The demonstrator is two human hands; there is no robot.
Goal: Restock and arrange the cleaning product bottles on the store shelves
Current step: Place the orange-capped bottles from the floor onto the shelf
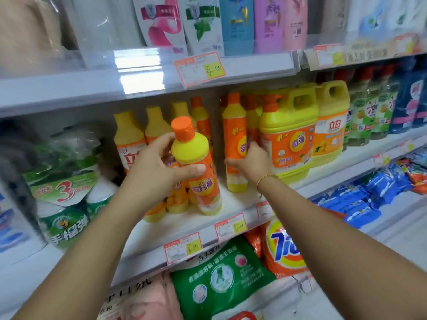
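My left hand (pixel 154 167) grips a yellow bottle with an orange cap and orange label (pixel 196 167), tilted, its base near the middle shelf (pixel 184 222). My right hand (pixel 251 162) holds a second tall orange-labelled bottle (pixel 234 144) standing upright on the same shelf, fingers curled round its lower part. Behind both stand several more yellow and orange bottles (pixel 157 125). A large yellow jug with a pump (pixel 288 135) stands just right of my right hand.
A second yellow jug (pixel 330 125) and green and blue bottles (pixel 369 112) fill the shelf's right end. Green packs (pixel 67 188) sit at left. Refill pouches (pixel 201 24) line the upper shelf; detergent bags (pixel 284 248) lie below. Price tags (pixel 199 68) hang on shelf edges.
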